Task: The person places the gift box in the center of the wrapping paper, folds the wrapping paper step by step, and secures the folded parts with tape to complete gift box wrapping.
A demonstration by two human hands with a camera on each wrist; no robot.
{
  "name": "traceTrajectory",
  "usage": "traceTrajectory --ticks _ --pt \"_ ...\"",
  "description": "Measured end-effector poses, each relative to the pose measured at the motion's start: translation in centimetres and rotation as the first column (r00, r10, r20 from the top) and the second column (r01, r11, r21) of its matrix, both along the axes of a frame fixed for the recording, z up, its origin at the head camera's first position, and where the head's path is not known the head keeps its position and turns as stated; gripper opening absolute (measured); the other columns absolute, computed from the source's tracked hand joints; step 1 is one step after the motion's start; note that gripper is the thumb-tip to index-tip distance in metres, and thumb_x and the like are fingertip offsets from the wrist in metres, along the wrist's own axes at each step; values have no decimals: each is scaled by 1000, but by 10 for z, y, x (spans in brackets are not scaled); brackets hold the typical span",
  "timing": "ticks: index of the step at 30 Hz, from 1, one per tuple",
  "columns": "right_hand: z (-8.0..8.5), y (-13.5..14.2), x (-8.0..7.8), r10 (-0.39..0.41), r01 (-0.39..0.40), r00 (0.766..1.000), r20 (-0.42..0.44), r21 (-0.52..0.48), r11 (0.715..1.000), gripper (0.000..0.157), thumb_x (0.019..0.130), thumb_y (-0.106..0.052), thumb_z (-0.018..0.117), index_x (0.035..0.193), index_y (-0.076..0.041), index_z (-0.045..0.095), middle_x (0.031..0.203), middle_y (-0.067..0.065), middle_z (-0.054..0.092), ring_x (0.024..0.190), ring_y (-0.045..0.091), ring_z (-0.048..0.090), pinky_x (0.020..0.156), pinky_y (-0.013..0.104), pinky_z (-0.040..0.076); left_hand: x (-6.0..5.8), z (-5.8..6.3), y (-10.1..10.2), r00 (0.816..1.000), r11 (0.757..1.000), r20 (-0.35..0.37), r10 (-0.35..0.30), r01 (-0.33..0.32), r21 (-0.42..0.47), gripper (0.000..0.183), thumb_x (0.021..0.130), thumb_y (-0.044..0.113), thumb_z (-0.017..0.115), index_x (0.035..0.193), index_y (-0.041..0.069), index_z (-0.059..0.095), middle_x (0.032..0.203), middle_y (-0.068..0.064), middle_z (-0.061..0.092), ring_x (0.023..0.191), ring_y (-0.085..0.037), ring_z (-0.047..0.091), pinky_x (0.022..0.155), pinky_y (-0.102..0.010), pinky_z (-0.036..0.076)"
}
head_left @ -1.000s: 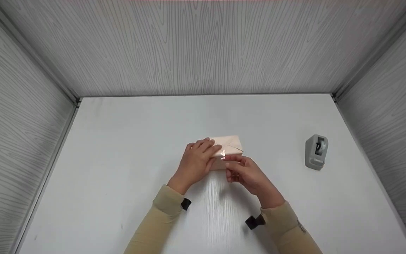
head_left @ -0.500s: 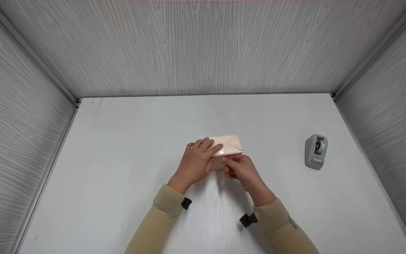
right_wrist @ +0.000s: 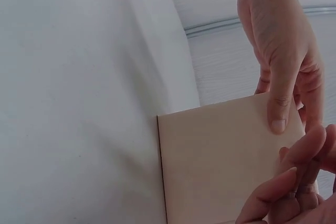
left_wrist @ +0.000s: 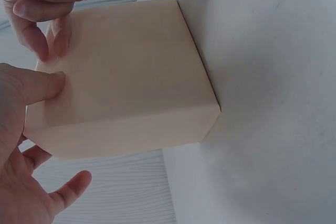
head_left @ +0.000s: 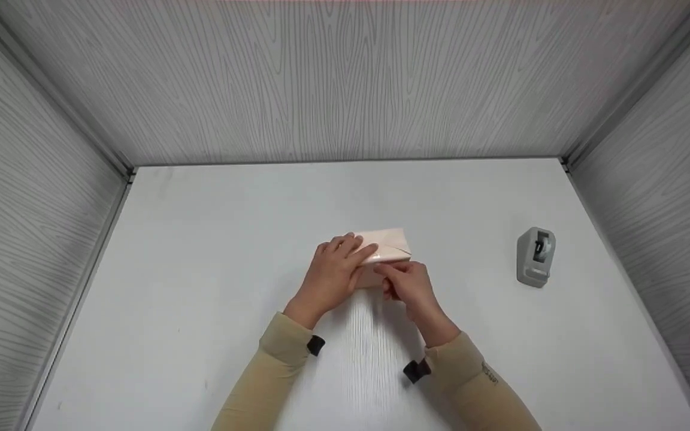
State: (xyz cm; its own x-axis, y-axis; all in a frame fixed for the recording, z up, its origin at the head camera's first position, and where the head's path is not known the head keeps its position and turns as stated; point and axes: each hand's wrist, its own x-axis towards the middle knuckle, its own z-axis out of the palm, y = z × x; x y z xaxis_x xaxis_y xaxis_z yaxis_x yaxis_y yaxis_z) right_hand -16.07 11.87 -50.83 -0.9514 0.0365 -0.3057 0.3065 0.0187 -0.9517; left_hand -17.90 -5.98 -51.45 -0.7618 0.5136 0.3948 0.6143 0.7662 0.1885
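A small box (head_left: 386, 238) wrapped in pale peach paper sits on the white table, with diagonal folds on its top face. My left hand (head_left: 332, 274) grips its left part, fingers spread over the top and the thumb (left_wrist: 44, 86) against the front face. A shiny patch of clear tape (head_left: 374, 259) shows at the front upper edge, partly under the left forefinger. At that edge my right hand (head_left: 412, 288) touches the front face with its fingertips, other fingers loosely bent. The left wrist view shows these fingertips just beside the left thumb. The plain front face (right_wrist: 220, 161) fills much of the right wrist view.
A grey tape dispenser (head_left: 535, 258) with a roll in it stands at the right of the table (head_left: 213, 239). Grey wood-grain panels (head_left: 345, 84) enclose the table at the back and both sides. Black straps sit at both wrists.
My right hand has moved slightly left and in toward the box's front edge, its fingers drawing closer to the front face. The shiny tape lies flatter there. The left hand stays put.
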Motion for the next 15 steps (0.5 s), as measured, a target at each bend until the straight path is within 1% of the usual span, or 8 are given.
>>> traceTrajectory --ticks 3,8,10,12,15 --pt "-3 2 -1 19 -19 1000 0 22 1000 22 89 -19 72 77 -1 69 54 4 53 46 11 50 47 26 45 0 -1 0 1000 1000 -6 -3 3 5 41 97 25 62 138 24 58 135 -6 55 129 -28 46 94 -50 43" --pt "-4 11 0 100 -99 995 1 114 988 26 91 -23 70 79 0 68 59 4 58 50 11 51 49 27 45 1 -4 -1 1000 1000 -2 -1 1 28 43 97 25 63 140 25 56 138 -6 53 133 -26 43 94 -50 44" --pt "-5 18 1 130 -128 991 -1 159 979 25 91 -23 69 85 2 70 61 5 60 52 12 53 51 28 45 3 -5 -2 1000 999 4 -1 1 36 44 97 25 62 141 24 55 140 -5 52 135 -25 41 93 -51 44" --pt "-6 26 3 144 -140 990 -6 193 971 23 92 -19 67 93 4 70 63 7 62 54 13 56 53 30 47 4 -5 -3 1000 998 11 -3 3 59 45 98 25 62 142 21 54 141 -5 51 137 -23 39 93 -50 45" --pt "-8 39 6 135 -126 991 -21 231 965 22 92 -15 66 104 4 69 67 8 64 59 16 59 59 34 49 7 -5 -6 1000 992 13 -23 21 128 43 98 23 61 140 16 55 142 -5 51 139 -22 38 95 -50 44"
